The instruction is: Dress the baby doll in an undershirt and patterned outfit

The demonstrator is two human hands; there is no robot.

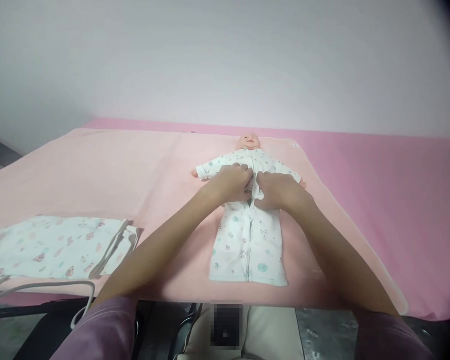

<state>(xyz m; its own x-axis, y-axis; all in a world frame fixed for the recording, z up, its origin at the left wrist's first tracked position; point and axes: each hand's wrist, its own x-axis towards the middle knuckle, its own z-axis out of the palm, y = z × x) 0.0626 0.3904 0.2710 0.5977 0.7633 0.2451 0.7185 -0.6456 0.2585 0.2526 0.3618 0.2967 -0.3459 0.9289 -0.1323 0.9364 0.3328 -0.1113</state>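
A baby doll [249, 141] lies on its back with its head toward the wall and its arms spread. It wears a long white baby gown [264, 240] with a small animal and dot print and a front opening down the middle. My left hand [237, 181] is closed on the gown's left front edge at the chest. Across the opening, my right hand [275, 190] pinches the other front edge. The fingertips of both hands are close together, and the fastening between them is too small to make out. Below my hands the two front panels lie nearly side by side.
A folded white printed cloth [60, 245] lies at the left near the front edge. A peach blanket [153, 160] covers much of the pink table surface [416, 200]. A white cable [52, 285] runs along the front left edge. Behind the table stands a pale wall [225, 60].
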